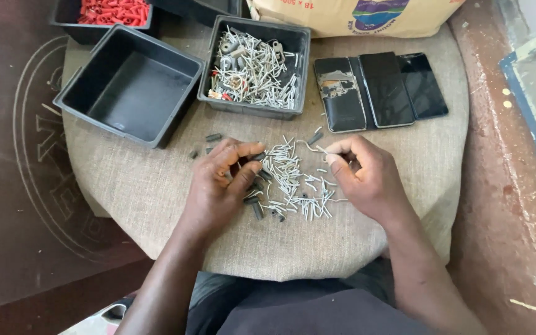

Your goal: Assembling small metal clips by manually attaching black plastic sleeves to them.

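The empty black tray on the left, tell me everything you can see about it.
The empty black tray is a rectangular bin, seemingly plastic, with sloping walls, a rolled rim and a flat bare floor. It sits slightly turned on the cloth-covered round table, left of the tray of metal pins, their rims close or touching. Neither hand touches it.

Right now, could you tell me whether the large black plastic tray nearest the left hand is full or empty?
Empty: the large black plastic tray shows only its bare dark floor, unlike the neighbouring black tray of pale metal pins.

Round table (404, 205) under coarse beige cloth, dark patterned floor (7, 205), worn reddish floor right (504, 205)
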